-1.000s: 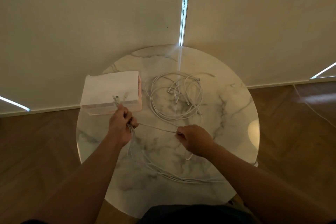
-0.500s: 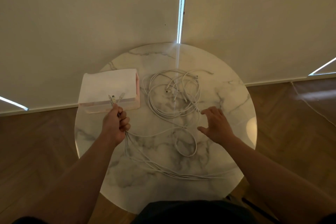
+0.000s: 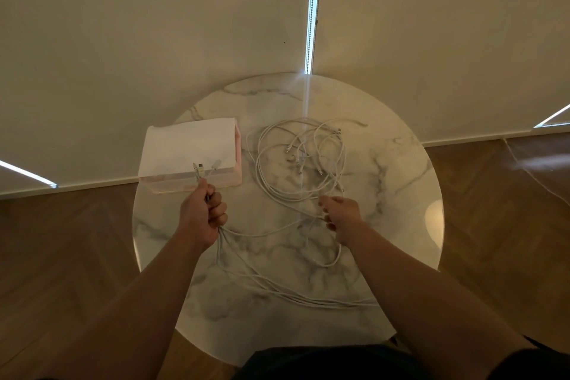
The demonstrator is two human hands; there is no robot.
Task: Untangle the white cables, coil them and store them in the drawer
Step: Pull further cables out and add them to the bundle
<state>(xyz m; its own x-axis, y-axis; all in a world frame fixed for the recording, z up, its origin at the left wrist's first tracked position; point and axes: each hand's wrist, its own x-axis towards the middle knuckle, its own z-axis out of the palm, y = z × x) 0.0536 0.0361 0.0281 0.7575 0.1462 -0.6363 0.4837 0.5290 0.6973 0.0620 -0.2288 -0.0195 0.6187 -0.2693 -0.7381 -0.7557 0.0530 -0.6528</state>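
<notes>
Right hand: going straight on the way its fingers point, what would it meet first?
Likely the near loops of the tangled white cables, just ahead of the right hand on the table; its height above them is unclear.

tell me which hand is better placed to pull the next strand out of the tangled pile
Right. The right hand sits at the near edge of the tangled pile of white cables on the round marble table, while the left hand grips a bundle of white cable ends.

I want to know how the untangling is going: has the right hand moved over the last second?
Yes. Against the marble table, the right hand has moved toward the far side, up to the near edge of the cable tangle.
</notes>
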